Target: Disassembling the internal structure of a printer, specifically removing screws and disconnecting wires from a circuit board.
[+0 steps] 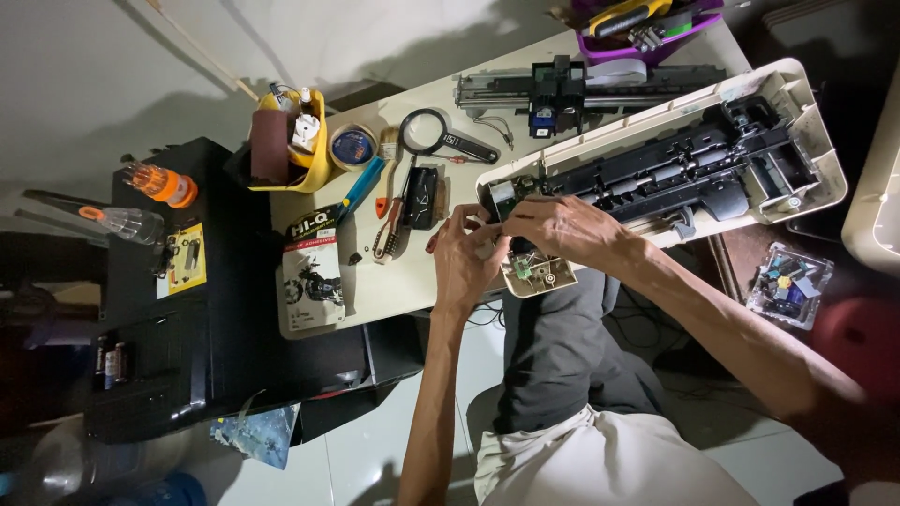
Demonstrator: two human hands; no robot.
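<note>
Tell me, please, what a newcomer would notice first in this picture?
First, the opened printer chassis, cream outside and black inside, lying across the table's right side. Both hands meet at its near corner: the left hand and the right hand. Left of them lie a magnifying glass and a yellow holder.

Black-white carded package (pixel 312 272) on table (pixel 394 290)

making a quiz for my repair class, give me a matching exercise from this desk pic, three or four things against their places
Things:
1. round black magnifying glass
2. yellow plastic tub
3. purple plastic tray
4. clear plastic box of small parts

Places:
A. far end of the table, holding tools
B. low at the right, off the table
C. mid-table, handle pointing right
D. table's left end, beside a round tin

Pairs: 1-C, 2-D, 3-A, 4-B
</note>
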